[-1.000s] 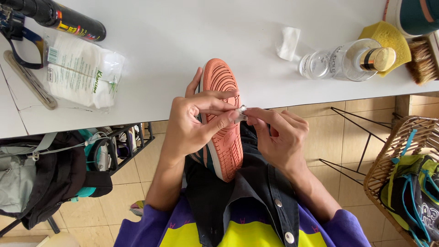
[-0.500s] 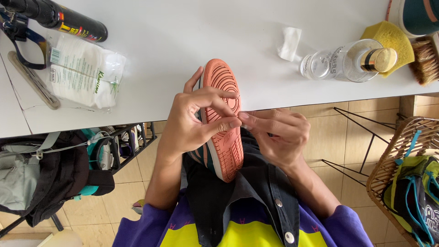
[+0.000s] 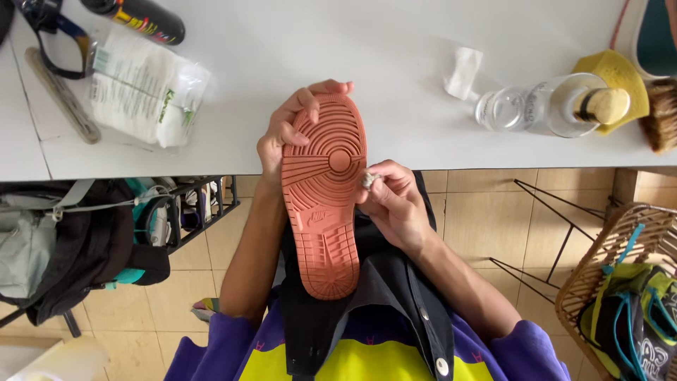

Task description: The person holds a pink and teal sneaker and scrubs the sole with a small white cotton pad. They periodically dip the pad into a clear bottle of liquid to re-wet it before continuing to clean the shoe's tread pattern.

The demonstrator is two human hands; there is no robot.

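Left hand point(image 3: 282, 137) gripping shoe point(image 3: 324, 197), right hand point(image 3: 395, 204) pinching wad point(image 3: 369, 180)

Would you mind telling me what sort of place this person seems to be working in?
Probably a small shoe-cleaning or repair workspace. A shoe is held sole-up at a white table bearing a brush, a clear bottle and a spray can; more footwear fills a wicker basket.

Shoe point(image 3: 324, 204) held sole-up over lap. Left hand point(image 3: 285, 134) gripping toe end. Right hand point(image 3: 395, 204) pinching small wad point(image 3: 368, 180) against sole edge. Table point(image 3: 317, 42) behind; bottle point(image 3: 543, 107) right, packet point(image 3: 144, 92) left.
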